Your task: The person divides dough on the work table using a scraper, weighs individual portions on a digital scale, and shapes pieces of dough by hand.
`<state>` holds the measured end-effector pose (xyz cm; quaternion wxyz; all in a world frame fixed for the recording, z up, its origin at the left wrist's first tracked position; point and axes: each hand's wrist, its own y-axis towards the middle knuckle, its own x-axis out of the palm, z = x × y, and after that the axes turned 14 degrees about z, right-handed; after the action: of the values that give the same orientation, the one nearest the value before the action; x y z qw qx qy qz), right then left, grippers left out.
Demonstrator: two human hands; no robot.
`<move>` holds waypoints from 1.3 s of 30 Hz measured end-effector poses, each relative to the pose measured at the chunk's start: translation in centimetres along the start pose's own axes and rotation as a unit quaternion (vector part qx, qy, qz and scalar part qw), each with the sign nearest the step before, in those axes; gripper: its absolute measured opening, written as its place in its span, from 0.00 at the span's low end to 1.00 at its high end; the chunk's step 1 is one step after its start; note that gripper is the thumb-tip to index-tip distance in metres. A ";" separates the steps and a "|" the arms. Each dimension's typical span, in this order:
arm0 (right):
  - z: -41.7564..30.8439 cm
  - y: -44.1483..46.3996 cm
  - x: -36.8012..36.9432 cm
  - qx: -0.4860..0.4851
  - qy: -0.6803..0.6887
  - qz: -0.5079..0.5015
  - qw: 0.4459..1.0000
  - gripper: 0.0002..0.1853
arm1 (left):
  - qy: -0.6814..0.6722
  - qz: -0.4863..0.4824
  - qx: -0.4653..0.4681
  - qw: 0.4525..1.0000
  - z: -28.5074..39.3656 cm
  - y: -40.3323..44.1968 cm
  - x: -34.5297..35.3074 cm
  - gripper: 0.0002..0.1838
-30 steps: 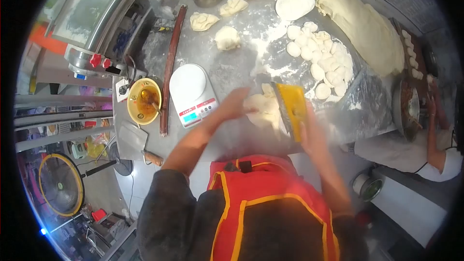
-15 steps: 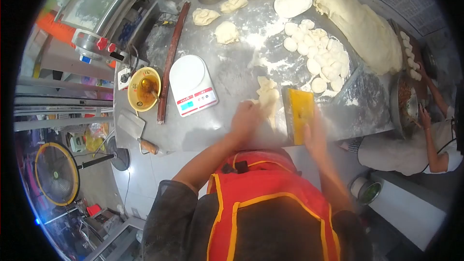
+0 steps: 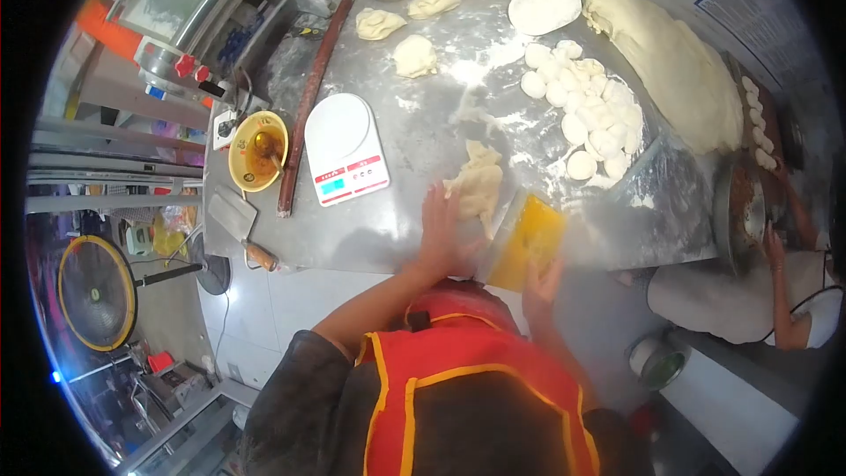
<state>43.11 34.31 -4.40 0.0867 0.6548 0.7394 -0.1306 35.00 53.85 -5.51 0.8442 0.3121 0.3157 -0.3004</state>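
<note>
My left hand (image 3: 443, 227) lies with fingers stretched out at the left edge of a flat, ragged piece of dough (image 3: 478, 187) near the table's front edge. My right hand (image 3: 541, 280) grips a yellow dough scraper (image 3: 531, 234), its metal edge tilted towards the dough's lower end. Whether the edge touches the dough, I cannot tell. Left of my left hand stands a white kitchen scale (image 3: 342, 148). Beyond the scraper is a floured heap of small dough rounds (image 3: 604, 119).
A large dough mass (image 3: 674, 62) and a flour scoop (image 3: 545, 5) lie at the back right. Several dough lumps (image 3: 415, 56) sit at the back. Leftward are a rolling pin (image 3: 313, 106), a yellow bowl (image 3: 257, 152) and a trowel-like scraper (image 3: 234, 216). A co-worker's hands (image 3: 775, 245) are at far right.
The scraper has swung to a slant and come left and nearer my body. My left hand has flattened out and shifted to the dough's left side. The view has tilted slightly.
</note>
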 end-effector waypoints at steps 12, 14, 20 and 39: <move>-5.8 7.2 12.2 -0.076 -0.077 -0.088 0.990 0.27 | 0.015 0.071 -0.067 0.995 -4.6 8.4 0.5 0.36; -6.0 7.9 8.4 -0.084 -0.098 -0.065 0.990 0.25 | 0.001 0.064 -0.070 0.996 -6.2 9.0 0.6 0.32; -3.6 7.1 -4.4 -0.056 -0.123 -0.043 0.990 0.21 | -0.146 -0.063 -0.185 0.970 -5.3 10.9 -1.7 0.36; -7.9 7.2 11.7 -0.033 -0.012 -0.118 0.992 0.27 | -0.507 -0.067 -0.476 0.716 -7.2 14.2 -0.9 0.21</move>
<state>49.12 48.59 -0.94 0.1012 0.5582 0.8143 -0.1230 41.99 68.19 -4.48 0.8927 -0.3518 -0.0379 -0.2792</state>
